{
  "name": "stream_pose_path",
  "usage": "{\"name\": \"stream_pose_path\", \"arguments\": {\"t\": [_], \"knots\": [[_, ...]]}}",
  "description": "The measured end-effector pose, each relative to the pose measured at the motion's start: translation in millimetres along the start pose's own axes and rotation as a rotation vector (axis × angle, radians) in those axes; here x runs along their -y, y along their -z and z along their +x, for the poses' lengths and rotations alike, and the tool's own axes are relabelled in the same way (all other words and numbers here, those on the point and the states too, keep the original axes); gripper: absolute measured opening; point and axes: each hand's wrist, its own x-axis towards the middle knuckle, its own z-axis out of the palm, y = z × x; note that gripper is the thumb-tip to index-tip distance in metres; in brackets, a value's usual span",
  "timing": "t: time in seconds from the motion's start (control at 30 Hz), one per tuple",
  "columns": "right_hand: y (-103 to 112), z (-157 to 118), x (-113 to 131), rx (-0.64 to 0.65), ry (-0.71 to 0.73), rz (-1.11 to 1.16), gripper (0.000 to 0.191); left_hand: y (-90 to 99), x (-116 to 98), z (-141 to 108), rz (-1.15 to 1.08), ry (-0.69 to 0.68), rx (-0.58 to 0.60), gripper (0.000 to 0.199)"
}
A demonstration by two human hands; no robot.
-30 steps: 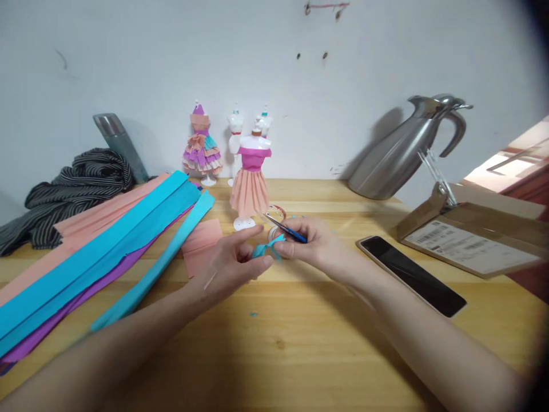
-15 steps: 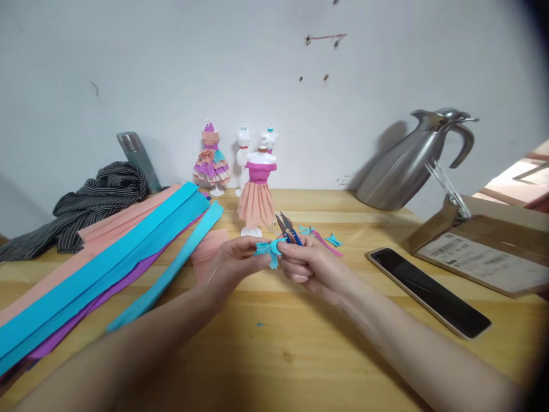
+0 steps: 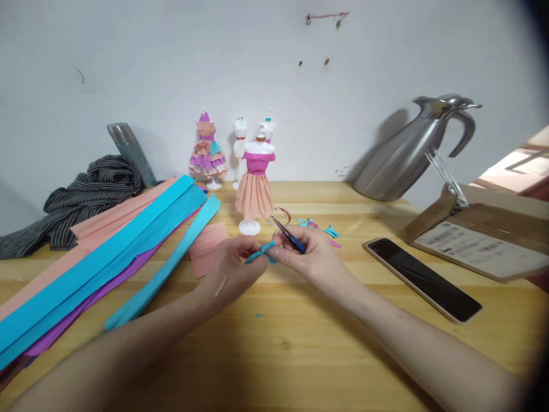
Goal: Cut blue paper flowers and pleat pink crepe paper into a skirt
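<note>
My left hand (image 3: 231,269) pinches a small turquoise crepe-paper bow (image 3: 266,248) between thumb and fingers, low over the table. On the bow's other side, the thumb and fingertips of my right hand (image 3: 317,254) touch it. A pair of thread snips (image 3: 295,240) with blue handles is also tucked in my right hand, blades pointing up and left. Just behind the hands stands a white mini dress form (image 3: 256,194) in a magenta top and pleated peach skirt. The fingers partly cover the bow.
Long crepe-paper strips (image 3: 107,257) and a dark striped cloth (image 3: 103,183) lie left, near a flask (image 3: 132,154). More dress forms (image 3: 208,151) stand by the wall. Paper scraps (image 3: 331,231), a phone (image 3: 422,280), a cardboard box (image 3: 484,240) and a steel jug (image 3: 398,154) are right.
Both hands have turned the bow, so it now shows narrower and more edge-on. The snips have tilted further left in my right hand. The whole view has shifted slightly.
</note>
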Motion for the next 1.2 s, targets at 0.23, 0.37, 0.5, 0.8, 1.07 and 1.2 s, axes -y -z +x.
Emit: {"name": "stream_pose_path", "arguments": {"t": [0.23, 0.37, 0.5, 0.8, 1.07, 1.2], "knots": [[1, 3, -8, -0.010, -0.110, 0.178, 0.022, 0.2, -6, 0, -0.027, -0.035, 0.010, 0.010], [-1, 3, -11, -0.019, -0.147, 0.297, 0.026, -0.1, -5, 0, -0.097, -0.070, 0.015, 0.023], [-2, -2, -7, -0.009, -0.242, 0.450, 0.030, 1.4, 3, 2, -0.081, -0.101, -0.050, 0.056], [-7, -4, -5, 0.056, -0.304, 0.589, 0.037, 7.2, 2, 3, -0.137, -0.224, -0.029, 0.011], [3, -1, -4, 0.093, -0.162, 0.493, 0.040, 6.6, -1, 2, -0.109, -0.168, -0.105, 0.008], [3, 2, -14, 0.096, -0.090, 0.328, 0.038, 5.7, 0, 2, 0.022, -0.362, -0.177, 0.007]]}}
